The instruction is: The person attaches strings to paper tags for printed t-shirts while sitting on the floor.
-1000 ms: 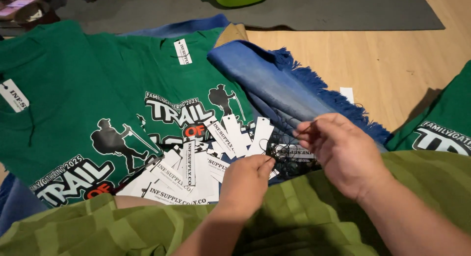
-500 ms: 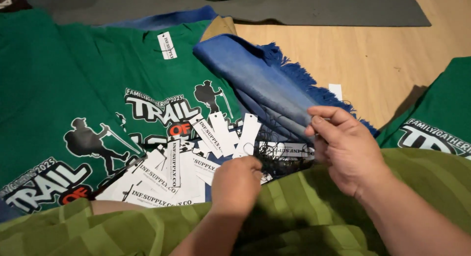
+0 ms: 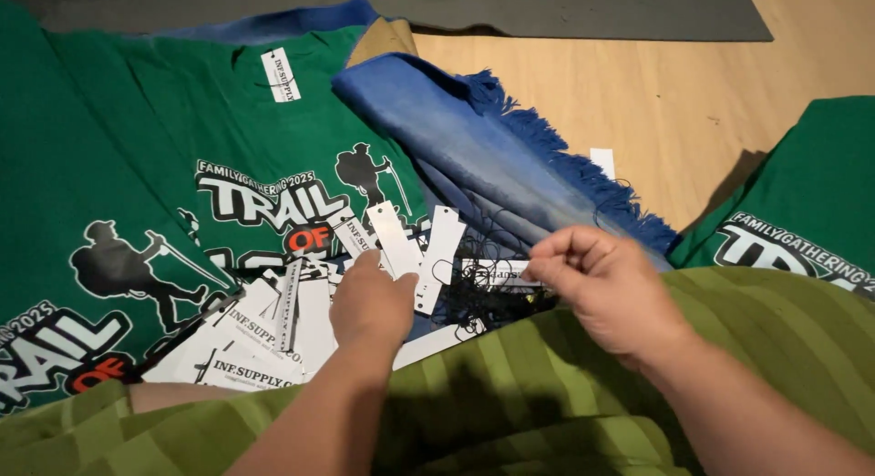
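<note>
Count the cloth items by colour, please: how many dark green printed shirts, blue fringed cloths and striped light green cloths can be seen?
Dark green printed shirts: 3, two overlapping at left and one at the right edge
Blue fringed cloth: 1
Striped light green cloth: 1
Total: 5

Beyond the hands, green printed shirts (image 3: 137, 148) lie spread beside a blue fringed cloth (image 3: 510, 157); farther off, a grey mat (image 3: 565, 11) rests on the wooden floor (image 3: 693, 111).
</note>
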